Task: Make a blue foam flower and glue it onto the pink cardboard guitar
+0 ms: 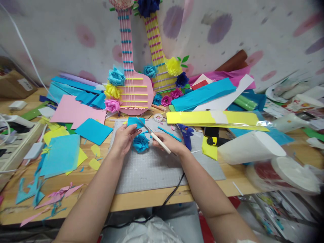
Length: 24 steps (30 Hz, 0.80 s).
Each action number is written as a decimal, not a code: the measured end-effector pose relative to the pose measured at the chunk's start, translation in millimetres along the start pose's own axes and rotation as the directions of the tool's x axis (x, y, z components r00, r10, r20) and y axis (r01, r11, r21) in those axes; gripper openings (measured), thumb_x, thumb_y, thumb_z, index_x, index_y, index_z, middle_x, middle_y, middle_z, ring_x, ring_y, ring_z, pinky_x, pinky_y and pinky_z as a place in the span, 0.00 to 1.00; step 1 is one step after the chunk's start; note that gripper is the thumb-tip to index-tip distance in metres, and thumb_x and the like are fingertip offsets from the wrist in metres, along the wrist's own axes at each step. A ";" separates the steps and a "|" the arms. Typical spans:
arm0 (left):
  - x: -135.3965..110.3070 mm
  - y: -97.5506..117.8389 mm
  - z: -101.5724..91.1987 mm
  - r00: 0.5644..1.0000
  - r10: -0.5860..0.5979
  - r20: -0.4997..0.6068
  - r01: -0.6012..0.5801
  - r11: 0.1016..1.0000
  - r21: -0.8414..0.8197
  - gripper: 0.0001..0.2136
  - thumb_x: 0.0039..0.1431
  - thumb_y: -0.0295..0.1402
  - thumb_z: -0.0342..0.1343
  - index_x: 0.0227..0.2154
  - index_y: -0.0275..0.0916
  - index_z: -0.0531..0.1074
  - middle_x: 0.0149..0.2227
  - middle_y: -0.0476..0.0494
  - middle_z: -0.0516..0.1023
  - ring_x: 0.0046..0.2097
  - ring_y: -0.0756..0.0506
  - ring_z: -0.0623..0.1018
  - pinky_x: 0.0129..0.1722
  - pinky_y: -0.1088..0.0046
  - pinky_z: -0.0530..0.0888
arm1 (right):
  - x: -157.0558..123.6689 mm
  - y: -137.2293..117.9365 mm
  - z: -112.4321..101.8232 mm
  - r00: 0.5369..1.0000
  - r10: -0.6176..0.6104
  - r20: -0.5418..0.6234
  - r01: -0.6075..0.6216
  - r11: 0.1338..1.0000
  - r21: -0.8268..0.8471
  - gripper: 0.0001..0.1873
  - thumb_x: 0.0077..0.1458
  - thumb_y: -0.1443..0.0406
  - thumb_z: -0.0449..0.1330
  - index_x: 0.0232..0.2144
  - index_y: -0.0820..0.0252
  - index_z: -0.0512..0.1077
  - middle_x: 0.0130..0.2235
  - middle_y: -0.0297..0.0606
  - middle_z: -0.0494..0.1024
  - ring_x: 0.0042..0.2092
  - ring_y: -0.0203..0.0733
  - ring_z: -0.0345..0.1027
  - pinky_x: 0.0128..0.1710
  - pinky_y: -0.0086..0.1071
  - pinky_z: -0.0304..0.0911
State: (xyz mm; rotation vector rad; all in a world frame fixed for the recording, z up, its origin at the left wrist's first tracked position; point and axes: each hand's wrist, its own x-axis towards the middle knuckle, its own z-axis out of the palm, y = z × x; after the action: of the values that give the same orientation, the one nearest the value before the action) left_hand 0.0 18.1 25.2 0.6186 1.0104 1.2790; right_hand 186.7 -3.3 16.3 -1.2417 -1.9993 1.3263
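Blue paper point(132, 121), scissors point(156, 137) nr R edge

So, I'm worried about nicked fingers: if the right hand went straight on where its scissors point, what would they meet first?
Probably the blue paper held in the left hand; the tips of the scissors seem to overlap it, though depth is unclear.

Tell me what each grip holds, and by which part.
Left grip: blue paper piece, by its lower left part. Right grip: scissors, by the white handle.
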 end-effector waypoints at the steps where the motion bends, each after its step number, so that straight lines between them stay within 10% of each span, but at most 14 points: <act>1: -0.1 0.6 -0.3 1.000 -0.004 0.002 0.004 1.000 0.002 0.10 0.34 0.29 0.64 0.21 0.34 0.69 0.23 0.51 0.73 0.29 0.52 0.75 0.37 0.72 0.76 | 0.3 1.2 -0.2 1.000 0.006 -0.002 -0.006 1.000 0.004 0.22 0.47 0.47 0.55 0.27 0.61 0.64 0.24 0.30 0.62 0.26 0.32 0.53 0.26 0.27 0.47; 24: -3.4 3.6 2.1 0.999 0.022 0.031 -0.023 0.999 0.024 0.11 0.33 0.29 0.65 0.22 0.34 0.69 0.24 0.52 0.73 0.27 0.53 0.73 0.32 0.74 0.76 | 1.6 4.5 -3.1 0.995 0.089 0.046 -0.099 0.953 0.286 0.19 0.40 0.52 0.63 0.25 0.62 0.66 0.19 0.25 0.60 0.22 0.28 0.52 0.22 0.25 0.48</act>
State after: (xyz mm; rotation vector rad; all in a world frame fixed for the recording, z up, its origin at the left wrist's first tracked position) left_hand 0.2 15.9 30.2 0.6682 0.9975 1.2748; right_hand 190.2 0.2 13.5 -1.1950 -1.7074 1.6258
